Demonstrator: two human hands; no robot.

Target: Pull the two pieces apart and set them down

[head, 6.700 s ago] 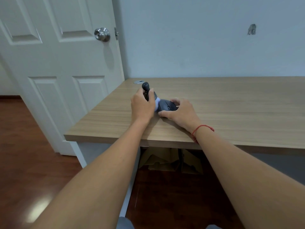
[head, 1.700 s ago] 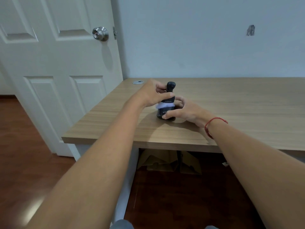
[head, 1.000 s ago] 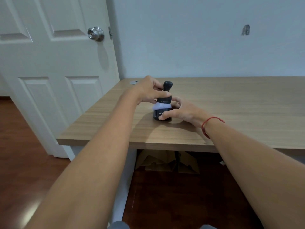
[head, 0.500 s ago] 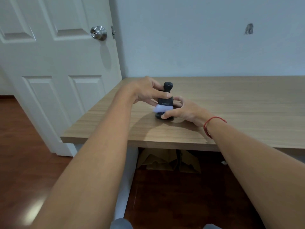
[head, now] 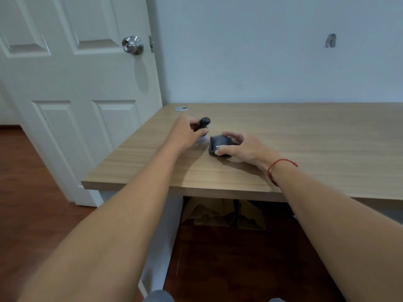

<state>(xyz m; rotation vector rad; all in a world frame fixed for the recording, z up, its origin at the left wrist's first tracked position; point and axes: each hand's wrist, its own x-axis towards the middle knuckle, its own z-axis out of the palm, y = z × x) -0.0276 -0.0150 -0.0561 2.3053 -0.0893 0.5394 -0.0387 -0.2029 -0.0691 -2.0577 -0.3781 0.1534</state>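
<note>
Brush [head: 204, 124] gripped by its handle in left hand [head: 185, 134], dark cap [head: 218, 146] pinched on worktop [head: 305, 138] by right hand [head: 242, 147] just beside: bristles may be crushed if recapped askew.

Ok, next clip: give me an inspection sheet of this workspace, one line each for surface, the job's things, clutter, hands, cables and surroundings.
Surface: wooden desk, against a pale wall.
Job's things: dark brush with a knob top and pale bristles, lifted apart from its dark cap, which stands on the desk.
Clutter: a round silver grommet near the desk's back left corner.
Hands: left hand grips the brush; right hand holds the cap between thumb and fingers; a red string circles the right wrist.
Cables: nothing seen.
Surroundings: white panelled door with a metal knob on the left; brown cardboard under the desk; reddish wood floor.
</note>
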